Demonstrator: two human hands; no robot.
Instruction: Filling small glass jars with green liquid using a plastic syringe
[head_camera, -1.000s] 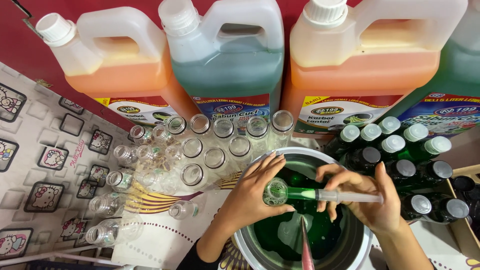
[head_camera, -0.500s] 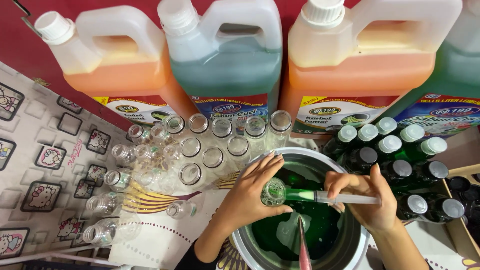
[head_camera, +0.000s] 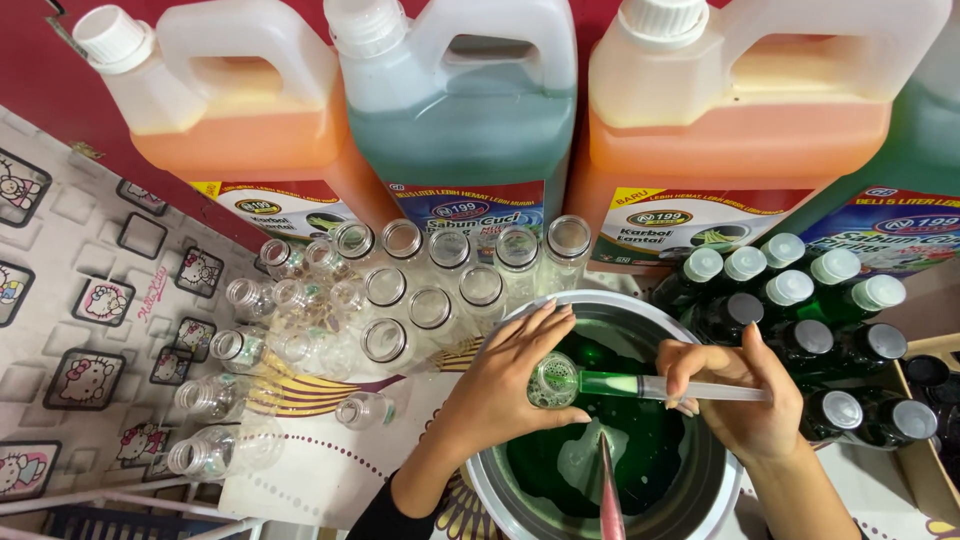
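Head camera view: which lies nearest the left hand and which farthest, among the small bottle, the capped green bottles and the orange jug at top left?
From the left hand:
1. Small bottle, held in its fingers over the metal bowl.
2. Capped green bottles, off to the right.
3. Orange jug, far top left.

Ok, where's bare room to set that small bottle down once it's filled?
Best patch: the patterned mat below the empty clear bottles, left of the metal basin and the left hand. Crowded: the empty bottles fill the stretch up to the jugs; capped green bottles pack the right side behind the right hand. The basin holds green liquid.
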